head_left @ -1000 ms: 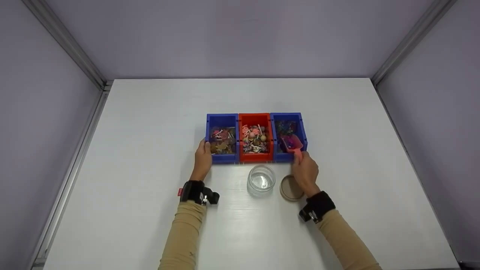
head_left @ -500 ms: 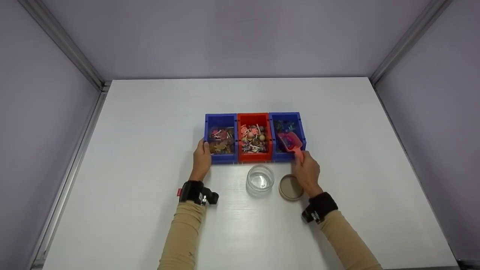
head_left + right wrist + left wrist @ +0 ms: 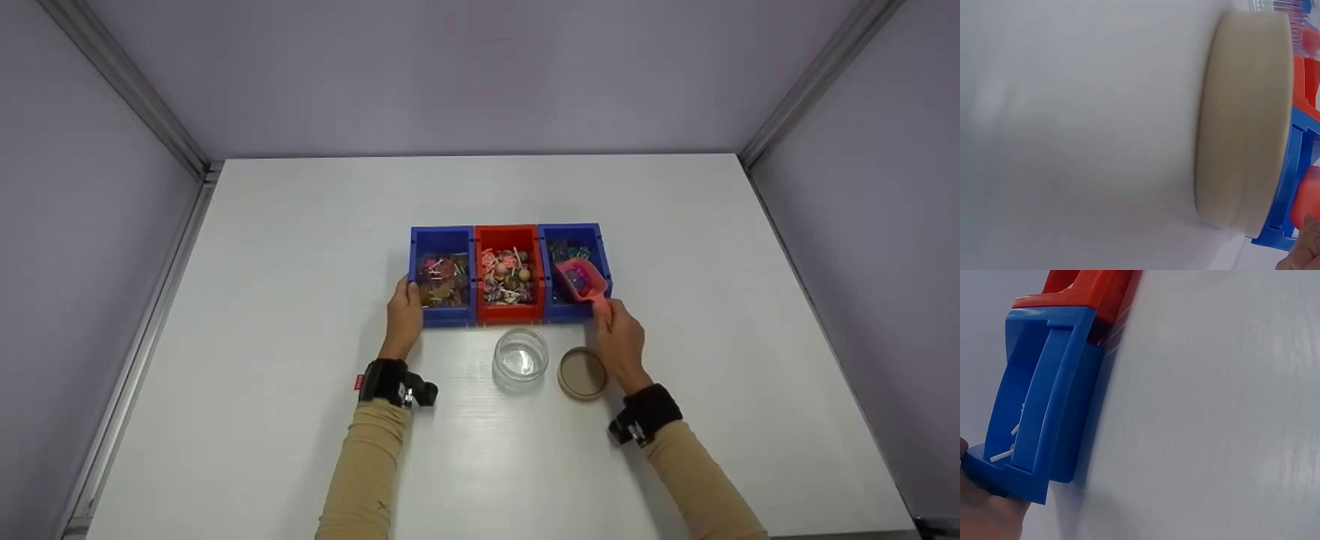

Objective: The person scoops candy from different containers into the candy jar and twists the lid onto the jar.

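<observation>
Along the far left side, grey-purple left wall panel [image 3: 90,247] with a metal frame strip, and beside it the white counter [image 3: 300,240]. Up from the near edge, tan left sleeve [image 3: 366,472], ending at a black left wrist strap [image 3: 384,382]. Beyond the strap, left hand [image 3: 403,319] at the outer side of the left blue bin [image 3: 442,316], near its front corner: thumb at the rim, fingers narrow, holding the bin's edge. Inside that bin, candies [image 3: 442,289] with white sticks among them, reddish toward the back and yellowish toward the front. Right up against it, in the middle of the row, red bin [image 3: 510,313], with round lollipops [image 3: 511,276] in pinks and darker tones. Just in front, clear glass jar [image 3: 520,364], upright on the counter, mouth upward. Next in the row, touching the red bin, right blue bin [image 3: 562,312], with glassy blue-green pieces [image 3: 577,251] toward its back. Before this bin, round tan lid [image 3: 582,373], flat on the counter between jar and right wrist. Over the bin's inside, pink scoop [image 3: 594,283], loaded with purple and blue pieces [image 3: 576,280], handle slanting out across the front wall. Whether resting on the contents below, cannot tell. At that handle, right hand [image 3: 621,345], fingers curled round it. Farther right, black right wrist strap [image 3: 651,411], tan right sleeve [image 3: 699,480] and right wall panel [image 3: 847,240].
</observation>
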{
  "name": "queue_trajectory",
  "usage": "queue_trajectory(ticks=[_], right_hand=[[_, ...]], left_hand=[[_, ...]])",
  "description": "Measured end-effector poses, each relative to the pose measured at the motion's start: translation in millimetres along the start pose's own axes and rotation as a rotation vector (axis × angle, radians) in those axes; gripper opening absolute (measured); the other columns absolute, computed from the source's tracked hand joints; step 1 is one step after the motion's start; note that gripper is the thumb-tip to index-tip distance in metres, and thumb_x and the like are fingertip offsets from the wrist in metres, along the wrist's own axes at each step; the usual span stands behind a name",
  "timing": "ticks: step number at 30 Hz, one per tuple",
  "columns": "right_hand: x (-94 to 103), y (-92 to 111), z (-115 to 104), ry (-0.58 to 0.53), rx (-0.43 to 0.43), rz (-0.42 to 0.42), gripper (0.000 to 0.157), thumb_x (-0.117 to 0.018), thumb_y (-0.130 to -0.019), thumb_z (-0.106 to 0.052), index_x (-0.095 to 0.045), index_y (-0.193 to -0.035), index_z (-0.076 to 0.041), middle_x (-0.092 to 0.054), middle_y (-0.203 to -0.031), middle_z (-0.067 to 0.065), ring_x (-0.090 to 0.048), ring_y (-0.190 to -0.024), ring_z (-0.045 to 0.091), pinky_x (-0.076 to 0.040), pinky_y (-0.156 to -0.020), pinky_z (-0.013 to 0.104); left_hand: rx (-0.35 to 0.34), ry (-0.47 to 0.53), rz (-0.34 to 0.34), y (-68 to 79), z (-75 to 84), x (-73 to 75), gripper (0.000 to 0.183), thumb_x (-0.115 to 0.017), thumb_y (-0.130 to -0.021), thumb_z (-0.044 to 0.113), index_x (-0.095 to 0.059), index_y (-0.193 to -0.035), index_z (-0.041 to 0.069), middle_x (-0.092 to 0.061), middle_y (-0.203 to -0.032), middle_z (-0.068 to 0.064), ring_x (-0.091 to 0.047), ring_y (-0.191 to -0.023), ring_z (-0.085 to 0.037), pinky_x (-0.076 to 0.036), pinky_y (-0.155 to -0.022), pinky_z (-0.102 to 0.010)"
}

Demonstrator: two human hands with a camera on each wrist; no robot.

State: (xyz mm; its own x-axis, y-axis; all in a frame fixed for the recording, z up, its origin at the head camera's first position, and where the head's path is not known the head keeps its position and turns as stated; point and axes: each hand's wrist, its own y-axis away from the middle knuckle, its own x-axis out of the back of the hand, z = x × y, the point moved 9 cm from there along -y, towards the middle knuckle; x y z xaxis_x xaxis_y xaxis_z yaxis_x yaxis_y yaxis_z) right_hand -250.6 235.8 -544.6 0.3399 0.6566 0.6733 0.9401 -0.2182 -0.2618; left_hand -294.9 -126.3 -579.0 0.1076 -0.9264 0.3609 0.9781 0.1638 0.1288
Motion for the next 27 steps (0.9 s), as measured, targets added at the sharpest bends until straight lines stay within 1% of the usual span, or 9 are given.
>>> queue_trajectory(ticks=[5,10,14,18,21,27], right_hand=[[2.4,-0.7,3.2,-0.024,-0.009,-0.021,0.024,-0.057,-0.096,-0.017,-0.063,-0.100,0.006,-0.052,-0.069,0.013,-0.046,-0.065,0.025,-0.030,-0.059,0.029],[9.8,-1.9,2.5,-0.026,0.002,-0.022,0.024,-0.060,-0.094,-0.016,-0.064,-0.100,0.006,-0.053,-0.069,0.014,-0.044,-0.064,0.024,-0.028,-0.059,0.028],[16.0,-2.9,0.7,-0.018,0.014,-0.027,0.022,-0.062,-0.093,-0.015,-0.065,-0.100,0.006,-0.056,-0.070,0.014,-0.043,-0.064,0.021,-0.028,-0.058,0.026],[22.3,-3.6,-2.8,-0.015,0.049,-0.015,0.022,-0.062,-0.092,-0.014,-0.066,-0.100,0.006,-0.058,-0.069,0.016,-0.043,-0.062,0.021,-0.028,-0.057,0.025],[25.4,-4.0,-6.1,-0.023,0.078,-0.003,0.021,-0.063,-0.091,-0.013,-0.067,-0.098,0.006,-0.058,-0.068,0.015,-0.041,-0.061,0.018,-0.027,-0.056,0.024],[30.0,-5.3,-9.1,-0.030,0.102,0.006,0.020,-0.065,-0.089,-0.014,-0.068,-0.095,0.005,-0.054,-0.063,0.012,-0.036,-0.057,0.012,-0.025,-0.054,0.022]], left_hand=[[0.007,0.021,-0.005,-0.6,-0.8,-0.6,0.045,-0.029,-0.106,0.016,-0.033,-0.146,-0.005,-0.042,-0.149,-0.024,-0.036,-0.143,-0.035,-0.031,-0.119,-0.047],[0.033,0.041,-0.019,-0.8,-3.5,-2.2,0.046,-0.028,-0.107,0.019,-0.032,-0.147,-0.003,-0.040,-0.151,-0.023,-0.034,-0.144,-0.034,-0.030,-0.120,-0.047],[0.028,0.046,-0.019,-0.9,-2.6,-2.9,0.046,-0.028,-0.107,0.018,-0.031,-0.147,-0.004,-0.039,-0.151,-0.023,-0.034,-0.145,-0.034,-0.030,-0.120,-0.047],[0.034,0.069,-0.032,-2.0,-3.5,-4.8,0.046,-0.027,-0.107,0.019,-0.030,-0.148,-0.003,-0.038,-0.152,-0.022,-0.032,-0.146,-0.033,-0.028,-0.122,-0.046],[0.051,0.082,-0.049,-2.7,-4.8,-6.3,0.047,-0.026,-0.107,0.021,-0.028,-0.149,-0.001,-0.036,-0.154,-0.020,-0.030,-0.147,-0.031,-0.026,-0.123,-0.045],[0.046,0.087,-0.045,-2.0,-3.7,-3.9,0.047,-0.025,-0.107,0.021,-0.028,-0.149,-0.001,-0.036,-0.154,-0.020,-0.029,-0.148,-0.032,-0.026,-0.122,-0.045]])
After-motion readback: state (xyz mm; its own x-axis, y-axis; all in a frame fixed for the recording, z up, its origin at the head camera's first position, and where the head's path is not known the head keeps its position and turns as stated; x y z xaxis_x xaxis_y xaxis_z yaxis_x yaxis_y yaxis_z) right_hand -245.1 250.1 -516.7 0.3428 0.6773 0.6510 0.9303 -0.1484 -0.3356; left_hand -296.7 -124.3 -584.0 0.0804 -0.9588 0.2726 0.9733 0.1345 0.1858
